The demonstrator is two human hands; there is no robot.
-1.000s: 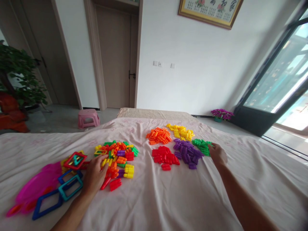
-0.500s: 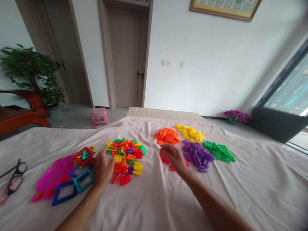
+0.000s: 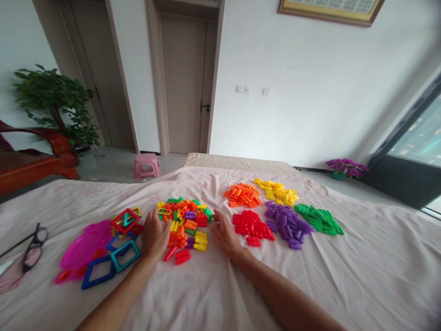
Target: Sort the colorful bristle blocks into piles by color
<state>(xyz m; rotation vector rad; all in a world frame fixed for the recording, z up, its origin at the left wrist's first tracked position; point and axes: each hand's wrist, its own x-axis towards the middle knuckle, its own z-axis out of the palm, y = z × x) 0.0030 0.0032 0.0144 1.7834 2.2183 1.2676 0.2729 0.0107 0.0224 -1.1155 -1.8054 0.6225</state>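
A mixed pile of colourful plastic building pieces [image 3: 186,220] lies between my two hands. At its left edge rests my left hand [image 3: 156,235], fingers apart and holding nothing that I can see. My right hand [image 3: 225,234] is at the pile's right side, its fingers spread and no piece visible in them. Sorted heaps lie to the right: red pieces [image 3: 251,224], orange pieces [image 3: 243,195], yellow pieces [image 3: 278,191], purple pieces [image 3: 287,223] and green pieces [image 3: 319,219].
Left of my left hand are a pink plastic plate [image 3: 81,250] and square frames, among them a teal frame [image 3: 125,255]. Eyeglasses [image 3: 34,246] lie at the far left. A pale cloth [image 3: 213,299] covers the surface. Beyond it stands a pink stool [image 3: 147,166].
My right hand has moved left from over the red heap to the right side of the mixed pile, uncovering the red pieces. My left hand stays at the pile's left edge.
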